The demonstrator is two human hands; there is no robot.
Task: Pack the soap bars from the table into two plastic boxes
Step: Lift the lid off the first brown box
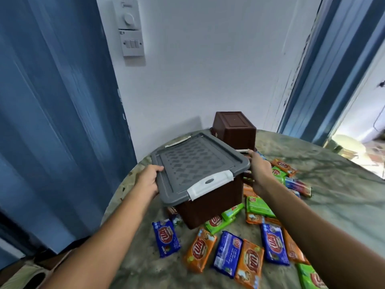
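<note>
**Head view: lidded box held over loose soap bars**

Head view takes in the round marbled table (325, 184), the largest item, pushed close to a white wall between blue curtains. On it, at the far edge, a second brown box (234, 129) stands upside down, without a lid.

I hold the first brown box (210, 202) by its two short sides. Its grey lid (193, 163) is on, and the white clasp (210, 184) facing me looks shut. The box sits tilted, its near corner over the bars; I cannot tell whether it rests on them or is lifted.

My left hand (149, 180) grips the lid's left rim, thumb on top. My right hand (258, 174) lies against the right side, fingers extended; whether it grips is not visible.

Soap bars (229, 253) in blue, orange and green wrappers lie scattered in front of and to the right of the box. No bars can be seen in either box.

Risks, in my judgement: set down as it is, the box would rock on bars beneath it or push some toward the table edge. A one-sided grip on the lid rim could also let the box slip.
</note>
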